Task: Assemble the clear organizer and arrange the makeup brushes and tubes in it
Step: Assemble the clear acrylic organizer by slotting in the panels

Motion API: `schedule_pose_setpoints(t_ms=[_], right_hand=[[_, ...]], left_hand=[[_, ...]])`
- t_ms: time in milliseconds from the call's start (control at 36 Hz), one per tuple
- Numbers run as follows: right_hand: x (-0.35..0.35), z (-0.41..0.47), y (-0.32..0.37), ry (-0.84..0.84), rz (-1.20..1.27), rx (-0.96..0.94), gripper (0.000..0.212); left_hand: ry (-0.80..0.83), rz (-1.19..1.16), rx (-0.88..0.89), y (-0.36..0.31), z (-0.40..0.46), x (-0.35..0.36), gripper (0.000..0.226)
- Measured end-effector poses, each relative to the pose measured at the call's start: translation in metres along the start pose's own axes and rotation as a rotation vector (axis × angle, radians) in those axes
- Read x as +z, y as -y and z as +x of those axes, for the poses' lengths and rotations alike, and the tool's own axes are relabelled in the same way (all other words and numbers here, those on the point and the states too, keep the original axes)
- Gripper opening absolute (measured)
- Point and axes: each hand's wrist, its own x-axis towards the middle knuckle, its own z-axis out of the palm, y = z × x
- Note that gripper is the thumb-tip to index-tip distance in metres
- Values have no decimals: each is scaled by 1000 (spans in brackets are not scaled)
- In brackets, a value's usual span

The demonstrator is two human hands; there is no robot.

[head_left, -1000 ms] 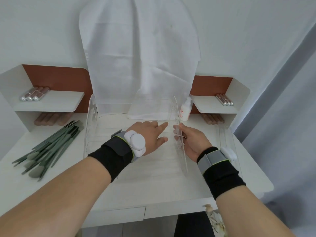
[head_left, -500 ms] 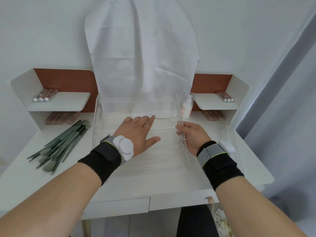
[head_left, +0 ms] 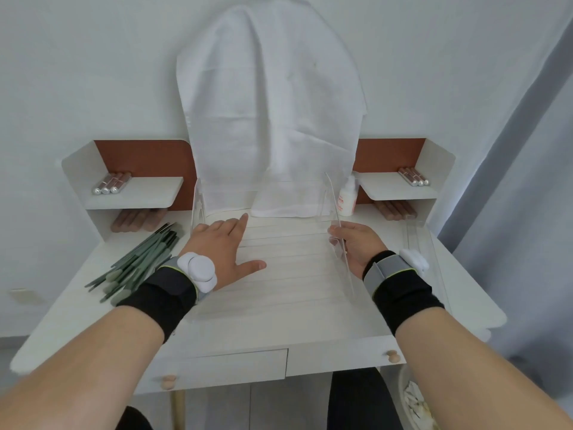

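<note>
- Head view shows the clear organizer point(head_left: 279, 259) lying in the middle of the white vanity table point(head_left: 310, 330), its ribbed base flat and its clear side walls standing up at left and right.
- My right hand point(head_left: 361, 246) pinches the right wall panel point(head_left: 336, 231) between thumb and fingers, holding it upright.
- My left hand point(head_left: 221, 249) lies flat on the ribbed base near the left wall panel point(head_left: 198, 206), fingers straight and spread, thumb out to the right, gripping nothing.
- Green makeup brushes point(head_left: 139, 262) lie in a loose bundle on the table, left of the organizer.
- Silver-capped tubes point(head_left: 111, 184) lie on the far left shelf, and more tubes point(head_left: 414, 176) on the far right shelf.
- A small white bottle point(head_left: 347, 198) stands just beyond the right wall panel.
- A white cloth point(head_left: 273, 119) hangs down at the far side, its hem reaching the table behind the organizer.
- Another clear panel point(head_left: 418, 243) lies at the right edge of the table.
</note>
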Motion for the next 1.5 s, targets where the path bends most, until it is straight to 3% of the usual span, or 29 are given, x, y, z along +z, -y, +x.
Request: schedule_pose_setpoints(t_ms=[111,194,306,389,528,639,778,944,1028,1333,1500], right_hand=[[-7,-6,5,-13,-102,-16,17],[-24,-10,11,-19,-180,-64,33],[-65,-22,25,-178,-442,-217,21],[-95,-34,32,-312,-592,-296,12],[-153,-52,27,-433,-814,-167,25],[-183,-63,15,-380,-970,-65,30],[-187,-62,5,-379,-1047,-73,30],[-181,-55,8,-437,-1193,-86,50],[-175,-58,14,-445,-1287,-63,50],[-183,-73,22,-562,-1024,-81,33],[-187,-89,24,-491,-893,-145,22]], left_hand=[[33,-39,-4,-5,2,-8,109],[-43,-79,33,-21,5,-22,103],[-207,-180,170,-76,24,-43,85],[-231,-333,305,-127,36,-53,66],[-112,-475,470,-223,46,-48,52],[10,-497,484,-272,52,-37,53],[72,-513,443,-285,54,-27,52],[97,-524,403,-284,59,-29,49],[109,-530,386,-280,58,-29,50],[17,-577,396,-265,55,-36,55],[-96,-607,410,-258,55,-42,64]])
